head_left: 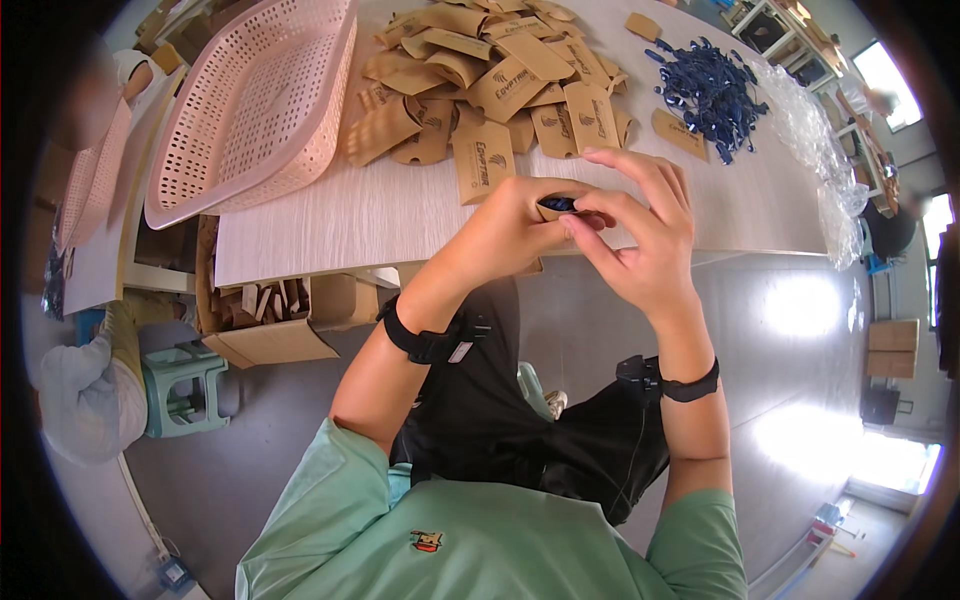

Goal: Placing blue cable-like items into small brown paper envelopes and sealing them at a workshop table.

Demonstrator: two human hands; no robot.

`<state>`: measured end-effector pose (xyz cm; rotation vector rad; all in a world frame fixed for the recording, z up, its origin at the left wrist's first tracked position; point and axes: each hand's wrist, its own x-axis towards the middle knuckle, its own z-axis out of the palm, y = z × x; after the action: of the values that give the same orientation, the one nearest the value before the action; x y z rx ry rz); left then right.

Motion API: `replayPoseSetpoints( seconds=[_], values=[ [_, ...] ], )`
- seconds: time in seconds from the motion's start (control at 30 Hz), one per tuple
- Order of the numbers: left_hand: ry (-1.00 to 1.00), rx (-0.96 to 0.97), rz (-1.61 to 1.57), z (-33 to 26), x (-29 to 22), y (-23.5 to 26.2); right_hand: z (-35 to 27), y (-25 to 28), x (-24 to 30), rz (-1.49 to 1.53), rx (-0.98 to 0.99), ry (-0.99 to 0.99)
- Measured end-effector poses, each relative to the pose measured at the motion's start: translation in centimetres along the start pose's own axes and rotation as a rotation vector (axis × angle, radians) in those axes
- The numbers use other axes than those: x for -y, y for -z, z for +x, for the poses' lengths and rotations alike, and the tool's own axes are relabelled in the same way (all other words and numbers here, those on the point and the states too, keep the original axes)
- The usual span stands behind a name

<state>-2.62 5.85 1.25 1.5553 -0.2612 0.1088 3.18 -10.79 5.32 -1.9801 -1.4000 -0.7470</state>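
Observation:
Just past the table's near edge, my left hand is closed around a small brown cardboard pillow box, its end open. A dark blue item shows inside that opening; its kind is hard to make out. At the same end, the thumb and index finger of my right hand pinch the box's edge, close against the blue item, while its other fingers stand off, partly bent. Beyond my hands lies a heap of similar brown printed pillow boxes. Farther right is a pile of dark blue strap-like items.
A pink perforated basket stands on the pale table at left. Clear plastic wrap lies along the right edge. Below the table are an open cardboard carton and a green stool. Another person sits at far left.

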Motion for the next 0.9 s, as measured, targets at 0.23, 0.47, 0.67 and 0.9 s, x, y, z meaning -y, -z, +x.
replayPoseSetpoints(
  seconds=[0.23, 0.47, 0.67, 0.9],
  values=[
    [-0.051, 0.037, 0.049, -0.2, 0.4, 0.4, 0.7, -0.4, -0.1, 0.14, 0.053, -0.003],
    [-0.046, 0.012, 0.116, -0.1, -0.2, 0.4, 1.2, 0.0, 0.1, 0.051, 0.113, 0.049],
    [-0.165, 0.021, 0.035, 0.3, 1.0, 0.2, 0.0, -0.9, 0.2, 0.157, -0.008, -0.076],
    [-0.278, -0.059, 0.105, 0.5, 1.7, -0.3, -0.2, -0.9, 2.8, 0.184, -0.061, -0.419]
  ],
)
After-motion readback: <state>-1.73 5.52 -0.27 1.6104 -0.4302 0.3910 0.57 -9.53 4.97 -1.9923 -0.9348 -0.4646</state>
